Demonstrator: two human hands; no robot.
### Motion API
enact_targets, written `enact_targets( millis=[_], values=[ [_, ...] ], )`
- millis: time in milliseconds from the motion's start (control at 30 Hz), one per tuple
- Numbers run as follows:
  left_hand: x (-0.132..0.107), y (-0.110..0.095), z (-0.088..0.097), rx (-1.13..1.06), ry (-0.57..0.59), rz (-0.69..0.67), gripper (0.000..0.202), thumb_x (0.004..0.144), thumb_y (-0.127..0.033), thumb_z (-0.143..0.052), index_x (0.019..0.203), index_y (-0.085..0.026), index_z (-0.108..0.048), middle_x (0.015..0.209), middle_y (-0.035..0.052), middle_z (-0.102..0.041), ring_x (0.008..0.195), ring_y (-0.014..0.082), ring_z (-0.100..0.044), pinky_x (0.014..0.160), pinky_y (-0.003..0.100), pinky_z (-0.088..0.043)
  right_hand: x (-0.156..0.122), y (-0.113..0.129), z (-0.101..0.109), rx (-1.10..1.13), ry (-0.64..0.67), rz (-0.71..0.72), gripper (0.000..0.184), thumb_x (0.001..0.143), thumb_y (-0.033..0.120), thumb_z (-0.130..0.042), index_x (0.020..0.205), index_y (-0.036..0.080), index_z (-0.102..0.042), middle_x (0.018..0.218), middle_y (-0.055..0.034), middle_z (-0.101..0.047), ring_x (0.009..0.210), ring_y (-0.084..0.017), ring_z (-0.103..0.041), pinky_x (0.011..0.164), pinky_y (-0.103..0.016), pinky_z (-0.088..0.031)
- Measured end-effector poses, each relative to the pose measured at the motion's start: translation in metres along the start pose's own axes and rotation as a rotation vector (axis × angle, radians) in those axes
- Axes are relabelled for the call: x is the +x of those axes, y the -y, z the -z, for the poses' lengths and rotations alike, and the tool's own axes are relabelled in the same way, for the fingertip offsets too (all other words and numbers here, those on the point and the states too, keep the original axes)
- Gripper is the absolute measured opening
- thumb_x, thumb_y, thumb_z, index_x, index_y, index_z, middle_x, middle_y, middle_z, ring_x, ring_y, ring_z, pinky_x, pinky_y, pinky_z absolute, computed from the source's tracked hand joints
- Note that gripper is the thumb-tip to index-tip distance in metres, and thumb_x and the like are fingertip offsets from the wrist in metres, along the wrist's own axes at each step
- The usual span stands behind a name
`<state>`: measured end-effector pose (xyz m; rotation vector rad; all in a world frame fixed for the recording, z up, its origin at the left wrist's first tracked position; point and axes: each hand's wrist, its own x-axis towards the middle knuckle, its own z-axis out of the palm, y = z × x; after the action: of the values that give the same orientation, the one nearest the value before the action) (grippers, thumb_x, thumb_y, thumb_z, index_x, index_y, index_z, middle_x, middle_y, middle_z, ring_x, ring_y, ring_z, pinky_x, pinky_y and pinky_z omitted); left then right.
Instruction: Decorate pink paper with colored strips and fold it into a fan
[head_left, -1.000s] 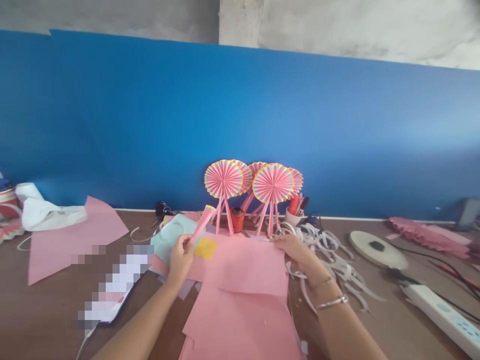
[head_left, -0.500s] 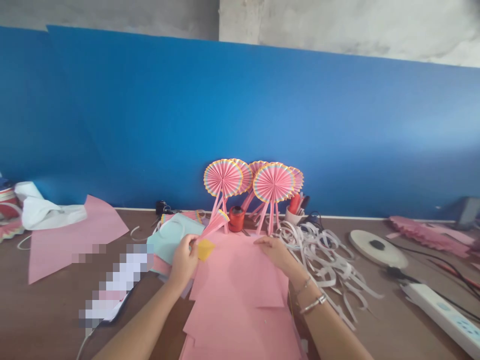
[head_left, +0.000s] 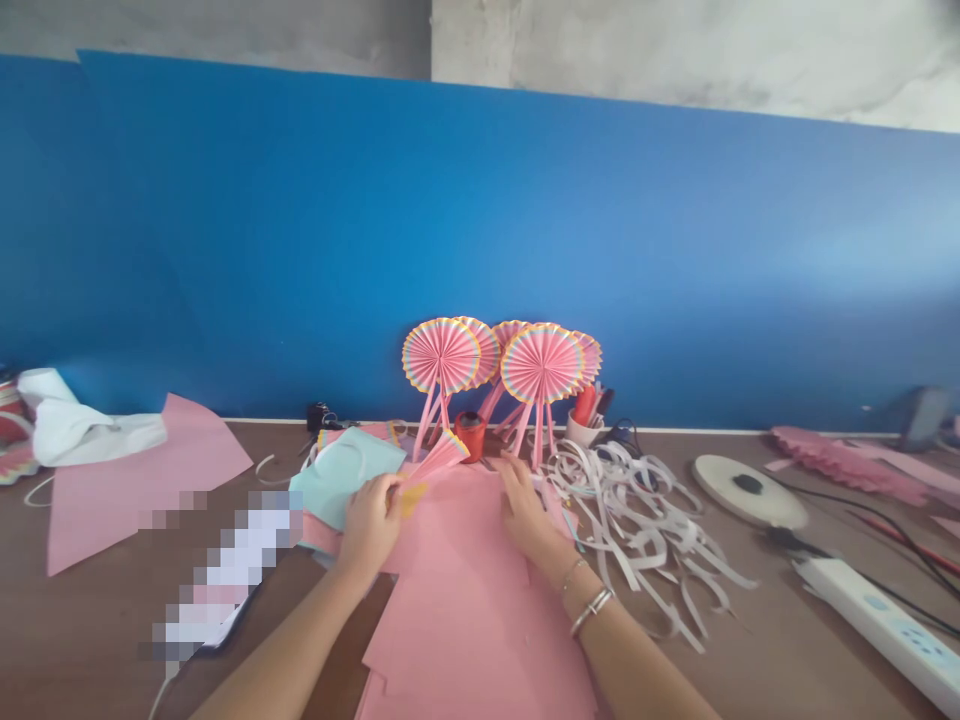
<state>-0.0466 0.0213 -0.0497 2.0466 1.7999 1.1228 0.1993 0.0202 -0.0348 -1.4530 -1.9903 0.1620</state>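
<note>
My left hand [head_left: 373, 525] is closed around the lower end of a folded, pleated pink paper fan [head_left: 441, 455] with a striped yellow-edged tip. Under its fingers lies a small yellow paper piece [head_left: 412, 498], partly covered. My right hand [head_left: 527, 512] rests on the pink paper sheets [head_left: 465, 610], fingers stretched forward and nothing visibly gripped. Just ahead of those fingertips is a small dark object, too unclear to name. Round pink paper fans [head_left: 441, 356] on pink legs stand upright beyond the hands, around a red spool-like container [head_left: 470, 438].
Curled white strips [head_left: 637, 530] lie heaped right of my right hand. Farther right are a round white disc [head_left: 750, 490] and a power strip [head_left: 877, 630] with black cables. Light blue paper [head_left: 349, 475] lies left; a white cup [head_left: 583, 430] holds tools. A blue panel [head_left: 480, 220] closes the back.
My right hand has moved left and its fingers now reach forward over the paper. The upper pink sheet's loose lower right corner no longer shows. My left hand still holds the folded fan.
</note>
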Motion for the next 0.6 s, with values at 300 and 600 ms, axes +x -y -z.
enact_targets(
  millis=[300,600],
  values=[
    [-0.005,-0.015,0.008,0.248,0.008,-0.051,0.027,0.078,-0.012,-0.044,0.096,-0.017,-0.063,0.104,0.0129,-0.063,0.101,0.0315,-0.053,0.086,0.046,-0.037,-0.032,0.087,0.057,-0.259,0.679,0.05,0.026,0.076,0.033,-0.057,0.088,0.014,-0.07,0.09,-0.0128,-0.07,0.086,-0.027,-0.063,0.078,-0.037,-0.045],
    [-0.023,-0.053,0.013,-0.013,0.624,-0.502,0.054,0.075,-0.034,-0.064,0.128,-0.03,-0.053,0.138,0.0051,-0.049,0.128,0.0276,-0.041,0.108,0.044,-0.028,-0.102,0.094,0.014,-0.522,0.632,0.487,0.016,0.066,0.008,-0.056,0.08,0.008,-0.065,0.075,-0.0154,-0.065,0.066,-0.024,-0.06,0.059,-0.034,-0.04]
  ],
)
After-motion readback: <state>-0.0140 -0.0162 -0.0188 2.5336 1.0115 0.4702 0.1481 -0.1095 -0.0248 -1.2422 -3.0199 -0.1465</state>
